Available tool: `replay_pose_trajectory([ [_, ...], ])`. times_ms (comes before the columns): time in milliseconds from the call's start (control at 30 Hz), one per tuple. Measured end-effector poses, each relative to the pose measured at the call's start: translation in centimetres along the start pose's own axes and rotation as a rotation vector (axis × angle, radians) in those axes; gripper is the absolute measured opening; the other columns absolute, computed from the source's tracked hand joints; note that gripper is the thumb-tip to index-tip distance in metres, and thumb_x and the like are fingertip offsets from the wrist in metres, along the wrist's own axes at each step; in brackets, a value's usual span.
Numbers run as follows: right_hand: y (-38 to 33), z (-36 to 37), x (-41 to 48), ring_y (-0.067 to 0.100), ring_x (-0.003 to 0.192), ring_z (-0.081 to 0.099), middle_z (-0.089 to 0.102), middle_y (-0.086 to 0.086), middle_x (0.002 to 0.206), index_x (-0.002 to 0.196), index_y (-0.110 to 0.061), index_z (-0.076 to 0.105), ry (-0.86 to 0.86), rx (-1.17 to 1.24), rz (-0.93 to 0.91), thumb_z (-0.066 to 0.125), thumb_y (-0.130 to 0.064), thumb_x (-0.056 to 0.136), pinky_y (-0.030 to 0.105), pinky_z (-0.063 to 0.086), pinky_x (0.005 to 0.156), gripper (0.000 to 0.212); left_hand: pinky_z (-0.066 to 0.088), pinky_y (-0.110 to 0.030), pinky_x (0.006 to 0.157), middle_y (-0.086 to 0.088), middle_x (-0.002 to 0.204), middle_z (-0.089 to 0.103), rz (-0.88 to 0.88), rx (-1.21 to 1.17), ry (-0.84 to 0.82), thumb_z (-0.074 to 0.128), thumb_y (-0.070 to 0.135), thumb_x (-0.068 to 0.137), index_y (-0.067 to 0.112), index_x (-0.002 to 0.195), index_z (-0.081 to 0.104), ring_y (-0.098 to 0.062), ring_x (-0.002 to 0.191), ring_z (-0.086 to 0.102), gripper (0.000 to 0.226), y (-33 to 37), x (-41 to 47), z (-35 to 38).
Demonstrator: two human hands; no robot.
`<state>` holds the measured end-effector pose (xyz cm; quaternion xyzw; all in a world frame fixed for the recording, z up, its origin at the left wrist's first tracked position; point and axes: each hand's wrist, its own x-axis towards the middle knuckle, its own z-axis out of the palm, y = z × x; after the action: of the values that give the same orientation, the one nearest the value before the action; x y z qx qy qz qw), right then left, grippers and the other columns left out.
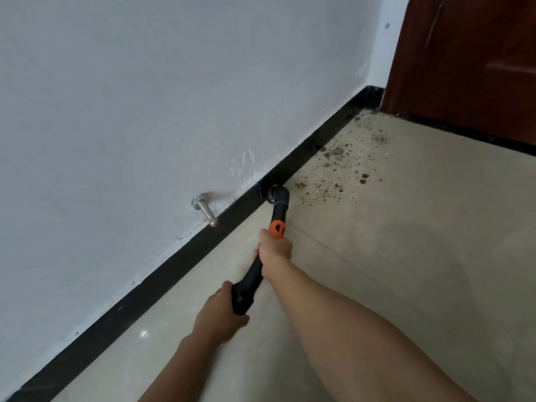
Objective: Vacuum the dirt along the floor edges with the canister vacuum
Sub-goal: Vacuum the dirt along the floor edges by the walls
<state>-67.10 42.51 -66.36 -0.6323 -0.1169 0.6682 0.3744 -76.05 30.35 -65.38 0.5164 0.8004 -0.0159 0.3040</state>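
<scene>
Around the black vacuum wand [254, 275], the fingers of the right hand [275, 245] curl tight just behind its orange collar [277, 229], and the left hand [219, 310] grips the near end. Its nozzle [278, 195] sits where the floor [406, 256] meets the black baseboard [174, 256], with brown dirt [333, 169] scattered just beyond, toward the door [464, 68].

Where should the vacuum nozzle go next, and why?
Probably slide the nozzle a little forward along the black baseboard, toward the corner by the door. It sits at the near end of the dirt, and brown crumbs lie scattered just ahead. The left hand and right hand both hold the wand.
</scene>
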Motion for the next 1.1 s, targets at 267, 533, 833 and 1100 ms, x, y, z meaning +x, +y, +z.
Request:
replay_pose_trajectory([
  [267,0.3,-1.7,0.3,0.014,0.052,0.059,0.065,0.006,0.075,0.108,-0.009,0.061,-0.031,0.061,0.078,0.067,-0.019,0.083,0.027,0.057,0.06,0.027,0.054,-0.035,0.071,0.005,0.088,0.058,-0.02,0.159,0.039,0.073,0.032,0.067,0.028,0.104,0.043,-0.014,0.079,0.058,0.048,2.2,-0.5,0.4],
  [533,-5.5,-4.4,3.5,0.016,0.045,0.054,0.059,0.006,0.064,0.102,-0.004,0.061,0.055,0.127,0.02,0.065,-0.016,0.084,0.026,0.05,0.048,0.022,0.056,-0.038,0.072,0.007,0.084,0.06,0.078,-0.002,0.072,0.073,0.027,0.064,0.029,0.099,0.047,-0.013,0.076,0.06,0.044,7.6,2.6,0.6],
  [833,-2.4,0.1,2.2,0.016,0.044,0.054,0.059,0.006,0.068,0.11,-0.003,0.062,-0.029,0.069,0.067,0.066,-0.017,0.085,0.025,0.051,0.05,0.029,0.049,-0.032,0.063,0.006,0.085,0.056,0.006,0.025,0.152,0.068,0.025,0.07,0.027,0.1,0.043,-0.016,0.076,0.057,0.039,2.6,2.5,-0.2],
  [1100,6.4,0.1,-3.5,0.017,0.074,0.071,0.071,0.007,0.099,0.12,-0.018,0.053,0.059,0.307,0.13,0.072,-0.031,0.089,0.023,0.052,0.061,0.039,0.05,-0.031,0.072,0.009,0.083,0.056,-0.063,0.193,0.114,0.067,0.017,0.076,0.033,0.09,0.044,-0.011,0.077,0.054,0.031,-3.5,0.8,-0.6],
])
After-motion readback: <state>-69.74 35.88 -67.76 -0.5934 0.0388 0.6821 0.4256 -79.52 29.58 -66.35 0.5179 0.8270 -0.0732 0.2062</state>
